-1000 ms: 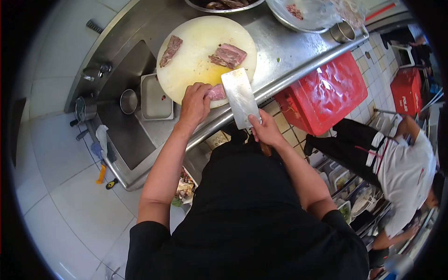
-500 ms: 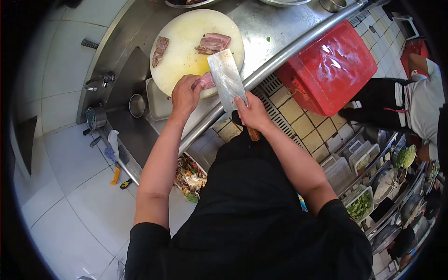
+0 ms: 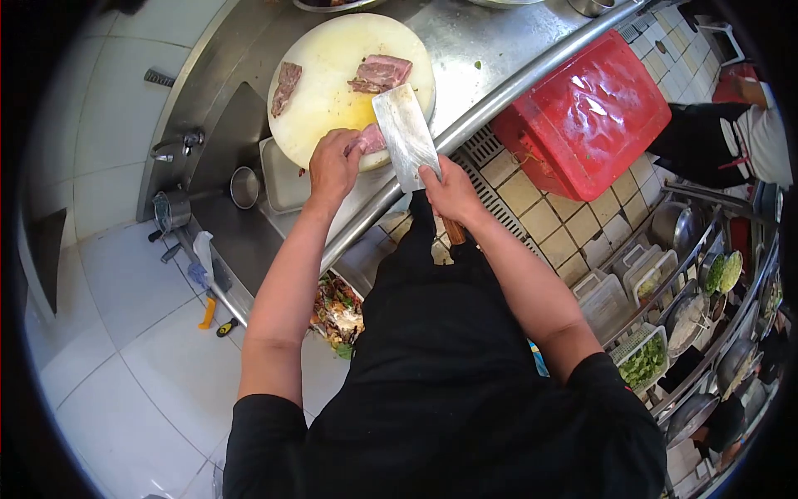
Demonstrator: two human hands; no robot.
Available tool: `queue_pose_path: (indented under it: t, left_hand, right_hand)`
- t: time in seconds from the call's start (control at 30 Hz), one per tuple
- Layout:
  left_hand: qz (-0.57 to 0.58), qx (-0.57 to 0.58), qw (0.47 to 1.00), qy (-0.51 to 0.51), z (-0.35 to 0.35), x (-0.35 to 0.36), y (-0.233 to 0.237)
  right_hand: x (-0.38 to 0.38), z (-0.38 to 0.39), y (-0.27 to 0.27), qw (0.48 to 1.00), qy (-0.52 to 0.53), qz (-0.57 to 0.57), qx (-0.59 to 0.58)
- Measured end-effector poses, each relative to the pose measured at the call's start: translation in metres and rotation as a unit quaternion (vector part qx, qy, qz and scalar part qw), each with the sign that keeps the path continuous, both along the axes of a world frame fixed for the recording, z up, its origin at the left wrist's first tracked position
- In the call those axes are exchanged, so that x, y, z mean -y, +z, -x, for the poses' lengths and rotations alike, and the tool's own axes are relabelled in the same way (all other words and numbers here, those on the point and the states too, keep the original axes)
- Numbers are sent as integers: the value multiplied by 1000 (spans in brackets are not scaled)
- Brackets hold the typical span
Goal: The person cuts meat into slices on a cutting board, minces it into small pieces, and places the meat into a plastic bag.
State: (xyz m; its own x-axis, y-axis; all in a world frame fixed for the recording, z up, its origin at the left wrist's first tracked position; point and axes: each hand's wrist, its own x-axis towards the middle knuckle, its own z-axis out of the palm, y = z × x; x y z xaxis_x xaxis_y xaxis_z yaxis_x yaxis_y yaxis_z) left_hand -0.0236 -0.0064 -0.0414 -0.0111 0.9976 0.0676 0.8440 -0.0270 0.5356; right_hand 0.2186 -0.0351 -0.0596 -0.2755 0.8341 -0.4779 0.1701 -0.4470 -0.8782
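My right hand [image 3: 450, 193] is closed around the wooden handle of a cleaver [image 3: 405, 133], its thumb against the lower part of the wide blade. The blade stands beside a piece of pink meat [image 3: 371, 140] near the front edge of a round white cutting board [image 3: 320, 62]. My left hand [image 3: 334, 166] grips that piece from the left with bent fingers, which hide part of it. Farther back on the board lie a larger chunk of meat [image 3: 381, 73] and a darker strip of meat [image 3: 286, 88] at the left.
The board rests on a steel counter [image 3: 474, 75] with a rounded front rail. A red lidded bin [image 3: 586, 116] stands at the right, a person [image 3: 715, 141] beyond it. At the left are a tap [image 3: 176, 145] and a metal cup [image 3: 244, 187]. Food scraps [image 3: 339, 316] fill a container below.
Both hands and the cleaver have barely shifted; the meat stays in place. The person beyond the red bin has moved toward the right edge of view.
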Motion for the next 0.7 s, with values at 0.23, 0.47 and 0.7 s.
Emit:
queue_pose_path:
  t: [0.23, 0.47, 0.7]
  left_hand:
    - [1, -1, 1000, -19, 2, 0, 1]
    - [-27, -7, 999, -15, -2, 2, -1]
    - [-4, 31, 999, -11, -1, 1, -2]
  right_hand:
    - [11, -10, 8, 998, 24, 47, -25]
    - [-2, 3, 5, 997, 23, 70, -24]
    - [7, -6, 21, 996, 35, 69, -33]
